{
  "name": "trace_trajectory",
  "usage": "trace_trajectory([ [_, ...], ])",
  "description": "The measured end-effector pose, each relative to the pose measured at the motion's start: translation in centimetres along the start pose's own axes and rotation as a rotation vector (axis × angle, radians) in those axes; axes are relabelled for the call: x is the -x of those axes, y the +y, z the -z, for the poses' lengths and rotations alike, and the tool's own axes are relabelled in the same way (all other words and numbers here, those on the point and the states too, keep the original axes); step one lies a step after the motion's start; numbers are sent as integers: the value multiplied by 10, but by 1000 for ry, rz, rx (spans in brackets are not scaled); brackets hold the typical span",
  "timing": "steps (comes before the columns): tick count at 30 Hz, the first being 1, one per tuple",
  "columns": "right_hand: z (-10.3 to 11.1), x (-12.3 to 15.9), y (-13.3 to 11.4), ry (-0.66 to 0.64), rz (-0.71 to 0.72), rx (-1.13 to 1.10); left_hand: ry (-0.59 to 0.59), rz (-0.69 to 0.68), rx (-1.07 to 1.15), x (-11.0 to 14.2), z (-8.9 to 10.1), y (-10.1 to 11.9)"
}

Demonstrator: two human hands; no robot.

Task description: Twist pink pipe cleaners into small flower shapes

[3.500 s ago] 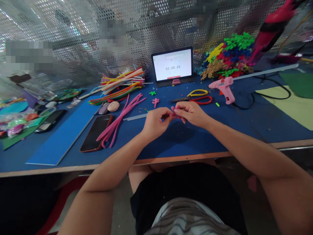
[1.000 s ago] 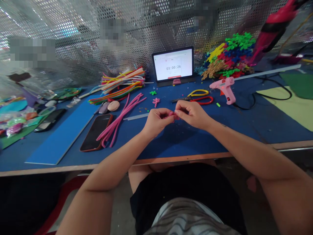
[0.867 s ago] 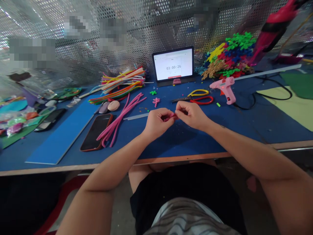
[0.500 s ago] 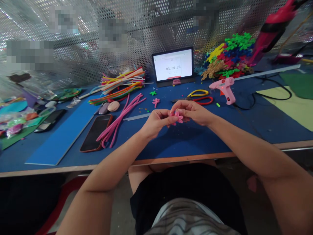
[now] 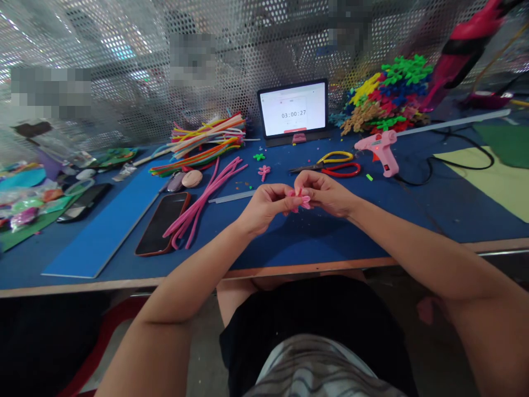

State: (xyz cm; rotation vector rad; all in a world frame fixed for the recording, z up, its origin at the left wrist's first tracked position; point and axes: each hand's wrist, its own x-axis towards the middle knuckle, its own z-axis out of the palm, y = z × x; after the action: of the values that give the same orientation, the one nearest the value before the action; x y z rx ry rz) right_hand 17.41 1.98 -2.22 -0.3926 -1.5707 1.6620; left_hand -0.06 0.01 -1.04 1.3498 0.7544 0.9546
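My left hand (image 5: 264,206) and my right hand (image 5: 325,193) meet above the blue table (image 5: 413,220), both pinching a small pink pipe-cleaner flower (image 5: 301,200) between their fingertips. Its looped petals stick out below my fingers; the rest is hidden by them. A bundle of long pink pipe cleaners (image 5: 204,198) lies to the left of my left hand. A finished small pink flower (image 5: 263,172) and a green one (image 5: 259,157) rest on the table beyond my hands.
A tablet (image 5: 294,110) showing a timer stands at the back. Scissors with yellow and red handles (image 5: 330,164) and a pink glue gun (image 5: 380,149) lie at right. A phone (image 5: 162,223), mixed pipe cleaners (image 5: 206,140) and a heap of coloured flowers (image 5: 384,94) surround them.
My fingers have kept working the pink piece, turning it so its looped petals now show beneath my fingertips. The hands have stayed in the same spot. The timer has advanced.
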Motion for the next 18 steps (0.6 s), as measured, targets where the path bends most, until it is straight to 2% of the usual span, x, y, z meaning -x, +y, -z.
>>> trace_trajectory([
  [6, 1, -2, 2, 40, 30, 37, 34, -5, 28, -1, -1, 1],
  [11, 6, -3, 3, 191, 77, 323, 142, -13, 66, -5, 1, 0],
  [14, 6, -1, 2, 180, 99, 469, 190, -43, 84, -6, 2, -2],
  [18, 3, 2, -3, 144, 152, 652, 199, -43, 74, -6, 1, -2],
])
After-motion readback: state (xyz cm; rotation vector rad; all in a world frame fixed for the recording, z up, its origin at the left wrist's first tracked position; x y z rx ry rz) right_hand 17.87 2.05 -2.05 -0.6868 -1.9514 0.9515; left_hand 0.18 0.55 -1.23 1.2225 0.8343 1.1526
